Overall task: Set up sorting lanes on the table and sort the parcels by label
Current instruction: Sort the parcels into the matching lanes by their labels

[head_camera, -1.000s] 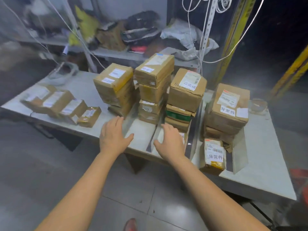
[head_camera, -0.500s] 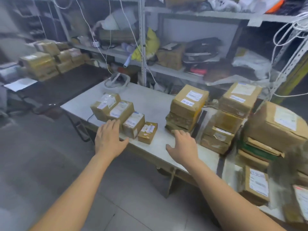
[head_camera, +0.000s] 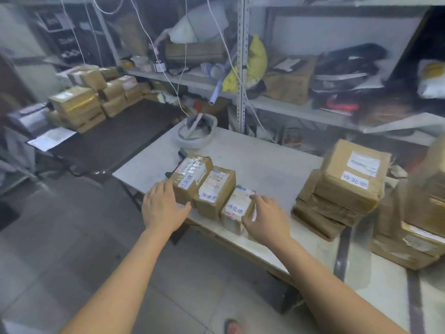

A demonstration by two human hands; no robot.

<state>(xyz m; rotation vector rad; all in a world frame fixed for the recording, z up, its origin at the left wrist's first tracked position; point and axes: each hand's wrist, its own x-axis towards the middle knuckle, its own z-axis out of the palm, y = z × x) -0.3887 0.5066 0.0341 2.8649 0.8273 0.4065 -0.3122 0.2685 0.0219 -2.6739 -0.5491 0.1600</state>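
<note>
While three small parcels sit in a row near the front edge of the worktop (head_camera: 252, 153), both hands are spread open and grip nothing: the left hand (head_camera: 161, 208) lies against the near corner of the left parcel (head_camera: 191, 178), and the right hand (head_camera: 266, 219) rests its fingers (head_camera: 258, 198) on the right side of the right parcel (head_camera: 238, 208), with the middle parcel (head_camera: 214, 191) between them. Each parcel carries a handwritten white label on top, so they look like the heads of three sorting lanes. Right of this row, well apart from it, stands a stack of boxes (head_camera: 337, 201) whose top label seems to match the right parcel's. More parcels crowd the worktop's right end, blurred. Behind the row, near the far edge, lies a grey helmet-like object (head_camera: 196, 131). These small parcels are taped cardboard, stiff-sided and probably light, so a push from the ends should slide the row as one, though the glossy tape on the left one may be slick under the palm. To lift one, I would take it across its short sides, thumb opposite fingers. The stacked boxes look heavier and slightly askew; they are better carried with a hand under the bottom than pinched from the top, lest the pile shift.
</note>
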